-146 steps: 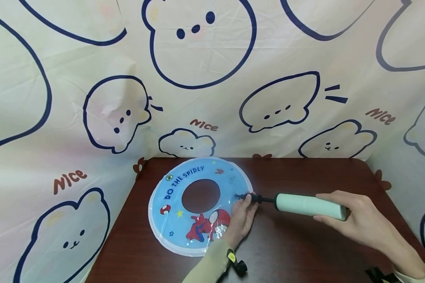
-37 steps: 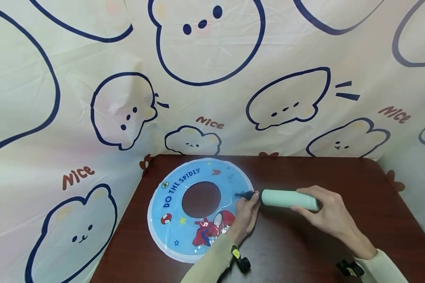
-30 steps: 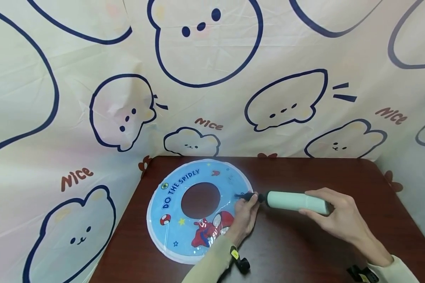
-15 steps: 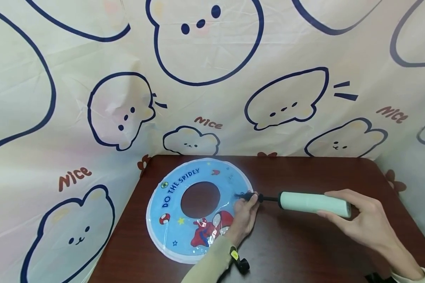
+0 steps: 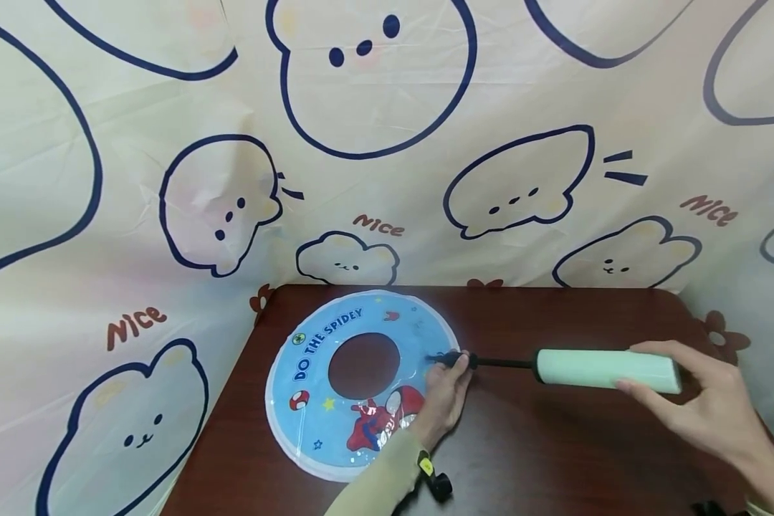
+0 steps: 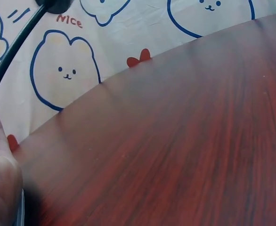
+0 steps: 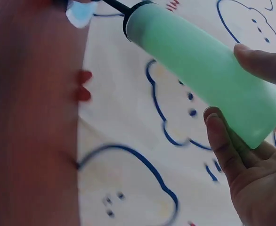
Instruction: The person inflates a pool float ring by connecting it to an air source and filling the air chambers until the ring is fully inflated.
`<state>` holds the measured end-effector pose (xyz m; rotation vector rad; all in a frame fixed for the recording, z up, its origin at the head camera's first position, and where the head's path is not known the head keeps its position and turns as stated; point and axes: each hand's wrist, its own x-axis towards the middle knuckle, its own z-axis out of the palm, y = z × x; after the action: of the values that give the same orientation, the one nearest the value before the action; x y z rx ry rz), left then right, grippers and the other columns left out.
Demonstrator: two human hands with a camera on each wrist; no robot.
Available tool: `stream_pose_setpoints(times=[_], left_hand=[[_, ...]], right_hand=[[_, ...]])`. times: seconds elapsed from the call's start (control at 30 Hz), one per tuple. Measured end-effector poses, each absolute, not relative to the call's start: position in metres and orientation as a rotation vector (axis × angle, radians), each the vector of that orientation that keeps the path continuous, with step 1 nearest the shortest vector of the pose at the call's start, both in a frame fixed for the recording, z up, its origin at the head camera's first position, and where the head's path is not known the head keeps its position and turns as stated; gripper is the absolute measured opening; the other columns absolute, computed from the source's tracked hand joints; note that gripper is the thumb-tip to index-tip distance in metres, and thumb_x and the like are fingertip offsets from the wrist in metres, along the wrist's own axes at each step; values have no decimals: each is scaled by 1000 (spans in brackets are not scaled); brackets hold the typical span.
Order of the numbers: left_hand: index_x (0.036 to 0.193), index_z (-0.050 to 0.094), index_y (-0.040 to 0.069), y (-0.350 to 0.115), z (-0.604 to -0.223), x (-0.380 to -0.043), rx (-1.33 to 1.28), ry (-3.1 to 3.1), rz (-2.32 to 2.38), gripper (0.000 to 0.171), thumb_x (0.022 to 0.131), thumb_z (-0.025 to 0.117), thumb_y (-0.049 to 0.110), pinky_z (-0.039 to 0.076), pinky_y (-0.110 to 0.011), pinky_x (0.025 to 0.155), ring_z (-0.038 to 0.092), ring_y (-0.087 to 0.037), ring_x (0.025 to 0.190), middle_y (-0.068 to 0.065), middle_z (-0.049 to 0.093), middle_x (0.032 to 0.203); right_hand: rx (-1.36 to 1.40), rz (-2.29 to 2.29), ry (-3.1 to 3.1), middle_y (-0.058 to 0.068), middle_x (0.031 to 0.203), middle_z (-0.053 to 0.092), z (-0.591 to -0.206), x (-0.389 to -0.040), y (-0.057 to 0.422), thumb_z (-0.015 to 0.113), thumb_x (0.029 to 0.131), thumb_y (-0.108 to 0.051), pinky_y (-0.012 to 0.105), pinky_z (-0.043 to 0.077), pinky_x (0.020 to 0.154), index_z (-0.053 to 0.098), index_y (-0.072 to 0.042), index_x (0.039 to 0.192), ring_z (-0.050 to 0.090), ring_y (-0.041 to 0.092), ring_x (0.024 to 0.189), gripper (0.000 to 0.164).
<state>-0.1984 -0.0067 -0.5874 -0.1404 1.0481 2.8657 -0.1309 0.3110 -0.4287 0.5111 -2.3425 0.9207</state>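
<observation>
A blue swim ring [image 5: 297,430] with "DO THE SPIDEY" lettering and a red cartoon figure lies at the table's left, looking fairly flat. At its right edge my left hand [image 5: 445,398] pinches the black nozzle end [image 5: 458,360] of a hand pump; the nozzle tip overlaps the ring, and the valve is hidden. Out to the right, my right hand [image 5: 709,401] grips the far end of the pump's mint-green barrel [image 5: 600,369], thumb and fingers on opposite sides. A long stretch of black rod [image 5: 506,363] shows between the hands. The right wrist view shows this barrel grip [image 7: 251,174] close up.
The dark brown wooden table [image 5: 555,444] has a cloth with cartoon bears [image 5: 374,107] hanging behind and beside it. A small black camera [image 5: 440,487] sits on a strap at my left wrist.
The barrel first slid left up to my left hand, then my right hand drew it back right, baring more of the rod. My left hand stays at the ring's edge.
</observation>
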Motion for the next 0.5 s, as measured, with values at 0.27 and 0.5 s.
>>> stream_pose_setpoints(times=[0.27,0.5], left_hand=[[136,48,-7,-7,-585,-196,-110,1035,2824,35,107,63,6,50,-31,115,66,-11,117,-10,58,129],[133,50,-6,-11,-586,-196,-107,1020,2851,29,108,61,5,51,-29,112,65,-10,113,-6,60,121]], right_hand=[[577,944,-2337,-1,100,78,-459,-157,264,104,61,-10,9,46,70,79,-19,113,62,-3,80,59],[644,938,-2365,-4,104,79,-468,-169,240,104,65,-14,8,49,74,79,-17,112,65,7,80,53]])
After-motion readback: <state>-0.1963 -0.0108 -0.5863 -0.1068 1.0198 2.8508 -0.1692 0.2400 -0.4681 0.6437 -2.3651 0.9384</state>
